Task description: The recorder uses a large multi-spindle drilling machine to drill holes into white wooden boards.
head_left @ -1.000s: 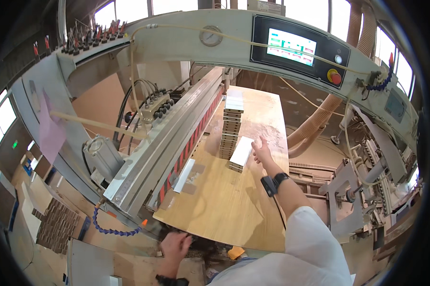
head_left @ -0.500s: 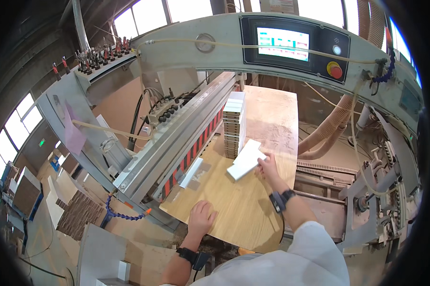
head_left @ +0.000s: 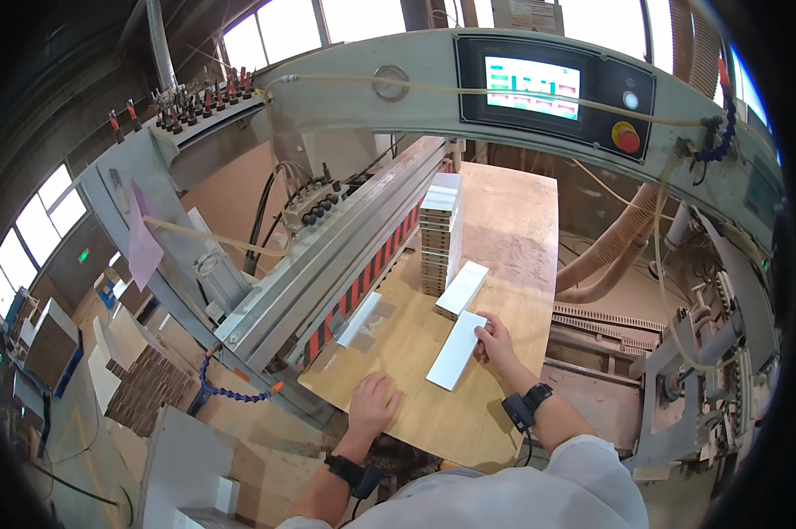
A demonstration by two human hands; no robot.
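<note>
A white rectangular panel (head_left: 456, 354) is in my right hand (head_left: 497, 342), with the thumb on its top face near the upper right corner. It tilts over the wood-grain tabletop (head_left: 415, 414). Just beyond it lies a second white panel (head_left: 462, 289). Behind that rises a tall stack of similar white panels (head_left: 440, 236) with brown edges. My left hand (head_left: 374, 404) rests on the board's near left part, fingers stretched out and nothing in them. A white strip (head_left: 359, 319) sits farther up, beside the machine's striped edge.
A metal machine beam (head_left: 345, 251) with red-and-black stripes runs along the board's left. Overhead spans a grey arm with a lit screen (head_left: 533, 86) and a red stop button (head_left: 625, 137). Ribbed hoses (head_left: 614, 238) hang at the right. Stacked boards (head_left: 146, 383) stand lower left.
My right hand has drawn its panel toward me, apart from the second panel, and turned it more lengthwise. The left hand stays on the board. The whole view has shifted slightly.
</note>
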